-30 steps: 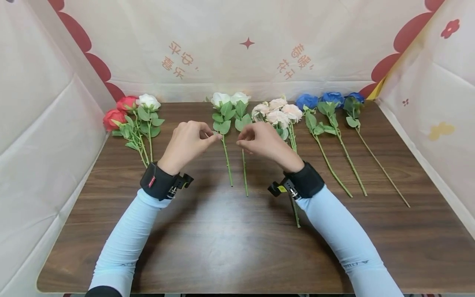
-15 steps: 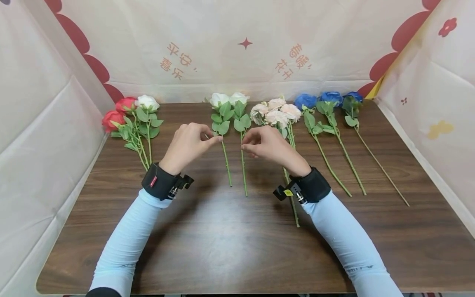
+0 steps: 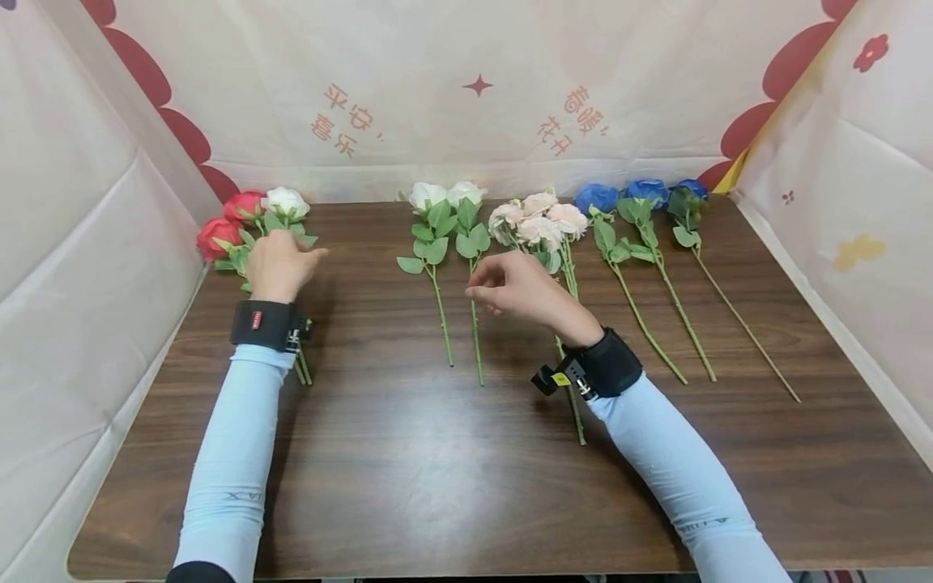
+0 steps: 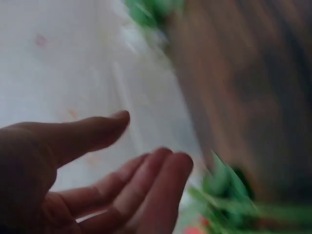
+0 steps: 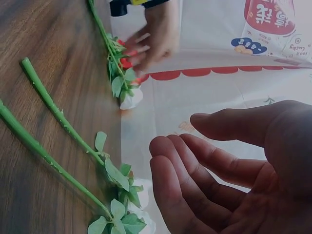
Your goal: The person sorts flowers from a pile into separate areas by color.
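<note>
My left hand (image 3: 280, 263) is over the stems and leaves of the left group, where two red roses (image 3: 219, 237) lie beside a white rose (image 3: 287, 202). In the left wrist view its thumb and fingers stand apart, with nothing between them, and green leaves (image 4: 226, 187) show blurred below. My right hand (image 3: 517, 287) hovers by the stem of one of two white roses (image 3: 465, 193) in the middle. The right wrist view shows its fingers loosely bent and empty, the thumb apart, with the two green stems (image 5: 63, 119) beyond.
Right of the middle lies a bunch of pale pink flowers (image 3: 541, 231), its stems partly behind my right wrist. Three blue roses (image 3: 647, 192) on long stems lie farther right. Printed cloth walls (image 3: 408, 97) border the brown wooden table (image 3: 437, 486) at the back and sides.
My left hand has moved from the middle white roses left to the red and white group. My right hand first shifted slightly right, then stayed near the stem.
</note>
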A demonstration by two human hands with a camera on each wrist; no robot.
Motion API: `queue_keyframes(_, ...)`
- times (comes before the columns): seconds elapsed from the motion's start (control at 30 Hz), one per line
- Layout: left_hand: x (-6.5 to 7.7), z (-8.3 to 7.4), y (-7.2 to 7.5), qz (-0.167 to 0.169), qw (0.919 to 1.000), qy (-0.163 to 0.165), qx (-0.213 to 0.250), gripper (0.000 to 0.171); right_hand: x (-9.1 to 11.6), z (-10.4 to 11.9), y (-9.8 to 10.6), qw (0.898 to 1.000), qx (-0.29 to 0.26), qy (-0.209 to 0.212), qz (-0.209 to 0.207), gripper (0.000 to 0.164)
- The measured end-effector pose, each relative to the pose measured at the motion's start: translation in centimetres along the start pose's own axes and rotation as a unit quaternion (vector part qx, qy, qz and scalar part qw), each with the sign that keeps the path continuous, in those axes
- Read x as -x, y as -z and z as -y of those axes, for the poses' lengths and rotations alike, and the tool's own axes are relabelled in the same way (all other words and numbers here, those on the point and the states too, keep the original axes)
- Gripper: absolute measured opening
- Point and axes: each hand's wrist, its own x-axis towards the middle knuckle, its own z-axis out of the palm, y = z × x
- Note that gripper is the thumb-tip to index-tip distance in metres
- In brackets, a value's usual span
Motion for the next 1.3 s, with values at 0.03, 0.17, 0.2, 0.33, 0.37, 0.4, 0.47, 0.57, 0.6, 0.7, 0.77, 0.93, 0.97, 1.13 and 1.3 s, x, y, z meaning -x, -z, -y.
queue_keyframes(0.03, -0.3, 1.0, 0.0, -0.003, 0.9996, 0.023, -0.015, 0.048, 0.0, 0.0, 0.0, 1.0, 0.0, -0.001, 0.001, 0.012)
queue_keyframes(0.17, -1.2, 3.8, 0.0, 0.019, 0.9967, 0.075, -0.023, 0.047, 0.0, -0.1, -0.1, 1.0, 0.0, 0.002, 0.0, 0.013)
queue_keyframes(0.2, -1.3, 4.3, -0.1, 0.021, 0.9967, 0.077, -0.018, 0.047, 0.0, -0.1, 0.0, 1.0, 0.0, 0.002, 0.0, 0.013)
queue_keyframes(0.33, -1.7, 5.1, -0.4, 0.032, 0.9973, 0.067, -0.002, 0.041, 0.0, -0.3, 0.0, 1.0, -0.002, 0.001, -0.001, 0.015)
queue_keyframes(0.37, -1.8, 5.2, -0.5, 0.035, 0.9972, 0.066, -0.003, 0.04, 0.0, -0.3, 0.0, 1.0, -0.003, 0.0, 0.0, 0.016)
queue_keyframes(0.4, -1.8, 5.2, -0.6, 0.04, 0.9971, 0.065, -0.004, 0.039, 0.0, -0.4, 0.0, 1.0, -0.003, -0.002, 0.001, 0.017)
queue_keyframes(0.47, -1.8, 5.2, -0.9, 0.047, 0.9968, 0.065, -0.008, 0.036, 0.0, -0.4, -0.1, 1.0, -0.005, -0.004, 0.003, 0.017)
queue_keyframes(0.57, -1.9, 5.2, -1.2, 0.049, 0.9964, 0.067, -0.019, 0.034, 0.0, -0.3, -0.2, 1.0, -0.006, -0.005, 0.007, 0.019)
queue_keyframes(0.6, -1.9, 5.2, -1.3, 0.048, 0.9965, 0.066, -0.019, 0.034, 0.0, -0.3, -0.3, 1.0, -0.006, -0.005, 0.007, 0.018)
queue_keyframes(0.7, -2.0, 5.1, -1.4, 0.043, 0.9972, 0.058, -0.021, 0.033, 0.0, -0.3, -0.3, 1.0, -0.003, -0.004, 0.008, 0.017)
queue_keyframes(0.77, -2.0, 5.1, -1.4, 0.04, 0.9977, 0.052, -0.018, 0.032, 0.0, -0.4, -0.3, 1.0, -0.001, -0.003, 0.007, 0.018)
queue_keyframes(0.93, -1.9, 5.2, -1.4, 0.035, 0.9983, 0.044, -0.015, 0.026, -0.1, -0.6, -0.2, 1.0, -0.004, -0.007, 0.006, 0.019)
queue_keyframes(0.97, -1.9, 5.2, -1.4, 0.034, 0.9984, 0.043, -0.014, 0.025, -0.1, -0.6, -0.2, 1.0, -0.005, -0.008, 0.006, 0.019)
queue_keyframes(1.13, -1.7, 5.0, -1.3, 0.031, 0.9988, 0.036, -0.007, 0.022, -0.1, -0.6, -0.1, 1.0, -0.007, -0.009, 0.005, 0.017)
queue_keyframes(1.3, -1.6, 4.8, -1.0, 0.025, 0.9995, 0.019, 0.002, 0.023, 0.0, -0.6, 0.0, 1.0, -0.005, -0.009, 0.004, 0.018)
